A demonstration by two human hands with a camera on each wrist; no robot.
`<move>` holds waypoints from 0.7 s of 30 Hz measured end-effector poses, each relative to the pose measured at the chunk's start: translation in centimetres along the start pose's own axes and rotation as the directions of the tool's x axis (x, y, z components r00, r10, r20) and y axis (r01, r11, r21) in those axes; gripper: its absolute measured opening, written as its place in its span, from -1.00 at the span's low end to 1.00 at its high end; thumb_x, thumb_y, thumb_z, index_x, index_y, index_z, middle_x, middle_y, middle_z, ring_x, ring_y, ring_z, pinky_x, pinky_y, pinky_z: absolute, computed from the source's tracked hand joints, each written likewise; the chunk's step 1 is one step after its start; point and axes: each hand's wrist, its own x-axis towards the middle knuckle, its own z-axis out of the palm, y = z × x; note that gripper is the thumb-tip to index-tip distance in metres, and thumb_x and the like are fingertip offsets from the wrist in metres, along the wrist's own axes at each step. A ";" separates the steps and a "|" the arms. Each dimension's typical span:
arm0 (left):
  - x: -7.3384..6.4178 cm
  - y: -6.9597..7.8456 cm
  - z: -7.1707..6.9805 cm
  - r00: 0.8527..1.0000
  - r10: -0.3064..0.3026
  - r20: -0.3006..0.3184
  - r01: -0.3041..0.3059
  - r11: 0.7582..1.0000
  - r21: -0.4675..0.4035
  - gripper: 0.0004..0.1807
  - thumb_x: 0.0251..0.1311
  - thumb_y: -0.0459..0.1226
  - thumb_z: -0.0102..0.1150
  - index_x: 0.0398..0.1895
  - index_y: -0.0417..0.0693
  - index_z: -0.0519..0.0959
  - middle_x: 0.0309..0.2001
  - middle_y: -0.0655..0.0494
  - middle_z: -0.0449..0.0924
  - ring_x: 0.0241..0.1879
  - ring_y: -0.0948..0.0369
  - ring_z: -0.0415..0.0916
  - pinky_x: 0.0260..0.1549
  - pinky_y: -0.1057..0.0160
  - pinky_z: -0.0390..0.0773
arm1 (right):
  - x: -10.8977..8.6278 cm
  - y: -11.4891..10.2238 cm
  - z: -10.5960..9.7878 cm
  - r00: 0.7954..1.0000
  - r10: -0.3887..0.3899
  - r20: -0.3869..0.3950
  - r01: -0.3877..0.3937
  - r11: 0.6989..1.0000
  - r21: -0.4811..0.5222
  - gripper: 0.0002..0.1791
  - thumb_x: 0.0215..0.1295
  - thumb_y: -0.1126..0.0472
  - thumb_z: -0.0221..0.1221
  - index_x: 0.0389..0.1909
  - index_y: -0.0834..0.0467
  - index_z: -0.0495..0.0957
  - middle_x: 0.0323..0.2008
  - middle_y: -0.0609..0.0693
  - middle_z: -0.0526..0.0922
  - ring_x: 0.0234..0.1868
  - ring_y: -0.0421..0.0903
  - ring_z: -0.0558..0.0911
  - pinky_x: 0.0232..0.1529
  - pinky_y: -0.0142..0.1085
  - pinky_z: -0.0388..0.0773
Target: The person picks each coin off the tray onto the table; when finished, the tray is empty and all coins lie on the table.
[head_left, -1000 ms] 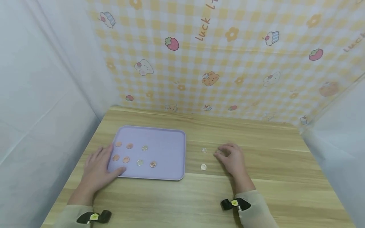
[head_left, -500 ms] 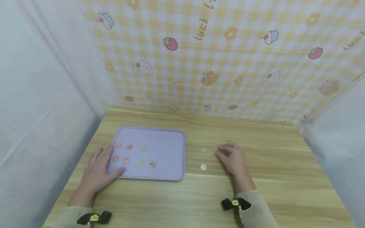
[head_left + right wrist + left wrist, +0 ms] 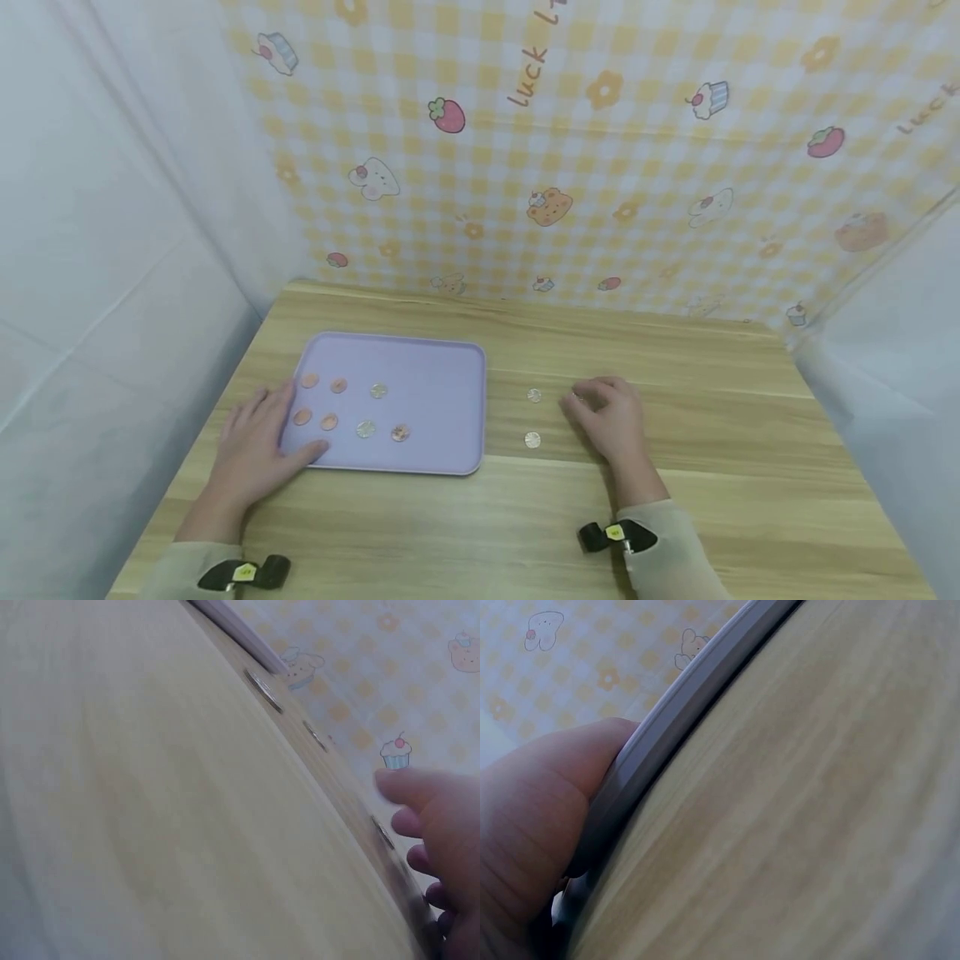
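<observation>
In the head view, my left hand (image 3: 251, 446) rests at the left end of a lilac tray (image 3: 442, 358), its fingers along the side and its thumb over the near rim. The left wrist view shows the thumb against the tray's outer wall (image 3: 660, 712). Several copper-coloured coins (image 3: 329, 422) and silvery coins (image 3: 365, 428) lie flat in the tray. My right hand (image 3: 611, 417) is low over the table, right of the tray, fingers bent. Its fingertips are right at a coin (image 3: 382, 832) lying on the wood; the thumb stands apart above it.
Two silvery coins (image 3: 532, 440) lie on the wooden table (image 3: 480, 533) between the tray and my right hand. A yellow checked cloth (image 3: 487, 167) hangs behind the table's back edge, and white sheets (image 3: 120, 275) close off both sides.
The fingertips of my right hand shift slightly around the coin, which now shows beside them. My left hand, the tray and the other coins stay put.
</observation>
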 end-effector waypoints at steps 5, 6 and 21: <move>0.0 0.1 0.1 1.000 -0.001 -0.006 0.001 1.000 0.000 0.24 0.13 0.18 0.49 0.69 -0.28 0.10 0.52 -0.45 0.28 0.52 -0.46 0.02 0.47 -0.51 -0.23 | -0.1 -0.4 0.9 0.989 -0.110 -0.102 0.110 0.994 0.000 -0.72 0.17 0.11 0.58 -0.22 0.21 0.82 -0.12 0.17 0.75 0.03 0.23 0.63 0.17 0.09 0.44; 0.0 0.2 0.2 1.000 -0.001 -0.007 0.001 1.000 0.000 0.24 0.12 0.18 0.49 0.69 -0.28 0.10 0.52 -0.45 0.27 0.53 -0.46 0.02 0.48 -0.51 -0.24 | -0.1 -0.6 1.1 0.984 -0.133 -0.120 0.134 0.991 -0.005 -0.72 0.15 0.11 0.58 -0.23 0.21 0.82 -0.13 0.18 0.75 0.02 0.24 0.63 0.16 0.09 0.44; -0.2 0.1 0.4 1.000 -0.018 -0.005 0.018 1.000 -0.004 0.26 0.12 0.21 0.50 0.69 -0.27 0.09 0.53 -0.47 0.24 0.53 -0.46 0.00 0.48 -0.51 -0.29 | -0.3 -5.9 6.9 0.936 -0.347 -0.060 0.350 0.936 0.046 -0.71 0.13 0.04 0.54 -0.27 0.16 0.80 -0.06 0.18 0.73 0.10 0.22 0.58 0.23 0.19 0.38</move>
